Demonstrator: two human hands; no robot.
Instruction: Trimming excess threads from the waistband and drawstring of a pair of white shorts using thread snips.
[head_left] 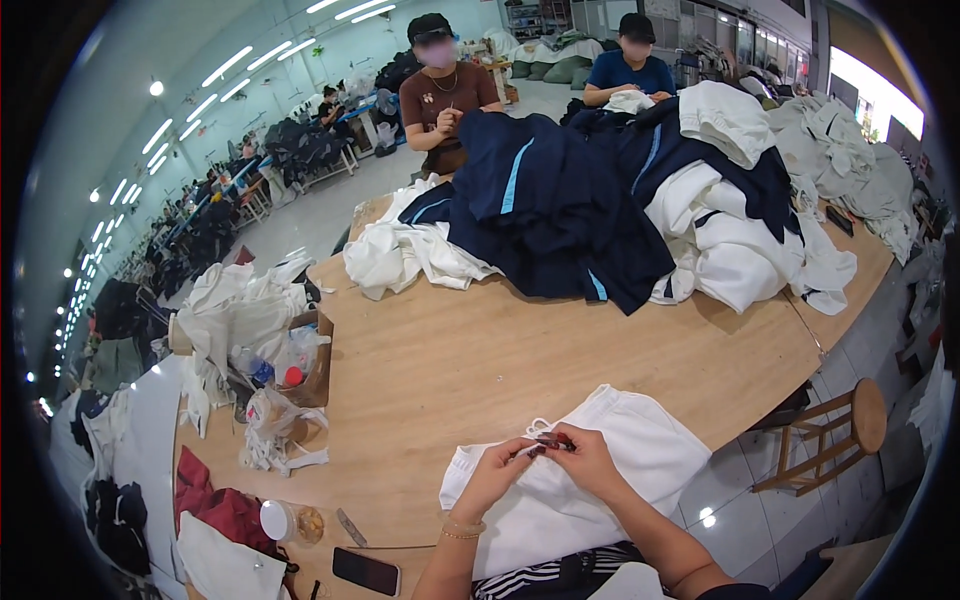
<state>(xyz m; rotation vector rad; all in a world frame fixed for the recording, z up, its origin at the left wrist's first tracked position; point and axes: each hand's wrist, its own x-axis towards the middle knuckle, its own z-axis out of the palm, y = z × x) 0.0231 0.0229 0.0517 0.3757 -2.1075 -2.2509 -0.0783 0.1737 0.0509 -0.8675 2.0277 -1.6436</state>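
A white garment (620,450) with a gathered waistband lies on the near edge of the table and hangs toward my lap. A loop of white drawstring (541,428) sticks up from the waistband between my hands. My left hand (499,474) is closed in a pinch on the drawstring, its fingertips meeting those of the other hand. Bent in from the right, my right hand (582,460) pinches at the same spot. Something small and dark shows at its fingers; I cannot tell a tool from dark nails. The fingers partly cover the cord.
Navy garments (560,210) with light blue stripes and white garments (740,250) are heaped across the table (450,350). Left stand a box (318,365) with bottles, a jar (290,522) and a phone (366,571). Two people work beyond the heap. A wooden stool (835,435) stands right.
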